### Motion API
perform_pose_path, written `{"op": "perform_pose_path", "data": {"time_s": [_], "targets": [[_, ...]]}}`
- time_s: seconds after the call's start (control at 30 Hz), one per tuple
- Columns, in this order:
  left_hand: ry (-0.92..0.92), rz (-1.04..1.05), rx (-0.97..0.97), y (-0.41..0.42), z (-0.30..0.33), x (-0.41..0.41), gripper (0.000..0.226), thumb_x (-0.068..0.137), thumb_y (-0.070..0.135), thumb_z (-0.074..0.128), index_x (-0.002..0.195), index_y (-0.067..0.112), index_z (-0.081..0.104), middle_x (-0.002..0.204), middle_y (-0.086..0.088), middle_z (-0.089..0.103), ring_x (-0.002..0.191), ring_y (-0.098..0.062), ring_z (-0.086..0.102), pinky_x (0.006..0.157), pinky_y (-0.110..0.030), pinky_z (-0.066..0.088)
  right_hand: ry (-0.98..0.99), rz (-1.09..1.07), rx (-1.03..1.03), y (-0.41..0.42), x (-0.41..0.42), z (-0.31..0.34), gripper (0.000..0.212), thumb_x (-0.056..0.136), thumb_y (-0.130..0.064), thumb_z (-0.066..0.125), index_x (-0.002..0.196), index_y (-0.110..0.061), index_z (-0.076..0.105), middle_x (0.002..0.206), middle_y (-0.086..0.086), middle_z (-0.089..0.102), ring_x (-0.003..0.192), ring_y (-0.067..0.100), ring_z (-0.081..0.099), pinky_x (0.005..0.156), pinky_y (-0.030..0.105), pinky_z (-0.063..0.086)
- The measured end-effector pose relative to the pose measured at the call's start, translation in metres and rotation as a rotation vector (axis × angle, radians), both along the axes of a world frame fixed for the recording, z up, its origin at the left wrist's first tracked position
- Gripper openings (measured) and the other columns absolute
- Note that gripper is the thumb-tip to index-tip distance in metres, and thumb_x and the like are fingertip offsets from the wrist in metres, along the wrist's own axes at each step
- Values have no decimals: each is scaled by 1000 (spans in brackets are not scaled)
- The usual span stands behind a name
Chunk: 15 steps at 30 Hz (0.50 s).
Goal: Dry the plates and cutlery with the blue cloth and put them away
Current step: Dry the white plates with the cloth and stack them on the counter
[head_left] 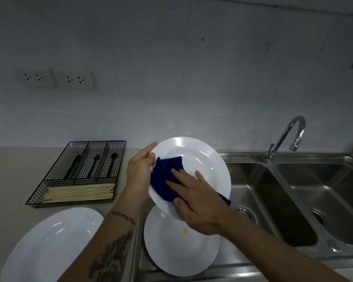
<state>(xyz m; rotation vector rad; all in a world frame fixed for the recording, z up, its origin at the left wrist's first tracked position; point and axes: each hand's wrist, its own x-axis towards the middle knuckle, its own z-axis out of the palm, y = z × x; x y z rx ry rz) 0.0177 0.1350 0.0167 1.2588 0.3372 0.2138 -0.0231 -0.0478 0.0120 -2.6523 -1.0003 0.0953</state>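
Observation:
I hold a white plate (200, 159) tilted up above the left sink basin. My left hand (140, 169) grips its left rim, thumb over the edge. My right hand (194, 198) presses the blue cloth (165, 176) flat against the plate's face with straight fingers; a corner of the cloth hangs past the plate's right edge. Below it a second white plate (177, 251) with a small yellow speck leans in the sink. A third white plate (49, 247) lies on the counter at the lower left.
A black wire cutlery tray (118, 143) on the counter holds black cutlery (94, 164) in its back compartments and wooden chopsticks (80, 193) in the front one. A double steel sink (273, 165) with a chrome tap (289, 135) fills the right. Wall sockets (56, 78) sit upper left.

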Motion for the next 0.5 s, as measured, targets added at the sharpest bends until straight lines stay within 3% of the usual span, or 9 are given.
{"op": "perform_pose_path", "data": {"time_s": [0.1, 0.2, 0.27, 0.4, 0.5], "targets": [[-17, 21, 14, 10, 3, -4, 41, 96, 3, 49, 97, 35, 75, 115, -2, 72, 105, -27, 68, 95, -45, 54, -96, -64, -216, -21, 15, 3, 77, 88, -50, -1, 158, -27, 23, 168, 0, 10, 155, 18, 9, 123, 48, -10], [-36, -27, 47, 7, 11, -5, 38, 97, 3, 50, 112, 31, 71, 119, -2, 70, 102, -26, 69, 91, -42, 56, -212, -261, -279, -27, 44, 3, 87, 81, -50, -11, 160, -24, 17, 169, 5, 1, 156, 24, 0, 122, 53, -8], [-57, -47, 68, 5, 21, 1, 38, 97, 4, 51, 116, 31, 70, 121, -3, 69, 105, -27, 68, 93, -44, 56, -268, -320, -210, -18, 61, 5, 81, 87, -48, -6, 160, -19, 15, 169, 8, -2, 155, 29, -4, 123, 54, -5], [-135, -110, 127, -1, 49, 11, 41, 95, 5, 52, 102, 37, 76, 121, -3, 71, 110, -26, 67, 99, -48, 52, -345, -337, 24, 18, 79, 25, 73, 95, -42, 19, 160, -12, 7, 168, 14, -7, 154, 37, -7, 123, 54, -1], [-204, -121, 117, 1, 68, 11, 41, 97, 1, 49, 105, 31, 75, 113, -2, 74, 103, -23, 71, 89, -39, 57, -367, -317, 108, 33, 85, 53, 79, 90, -42, 25, 160, -14, 2, 168, 12, -9, 154, 34, -9, 121, 61, -2]]}}
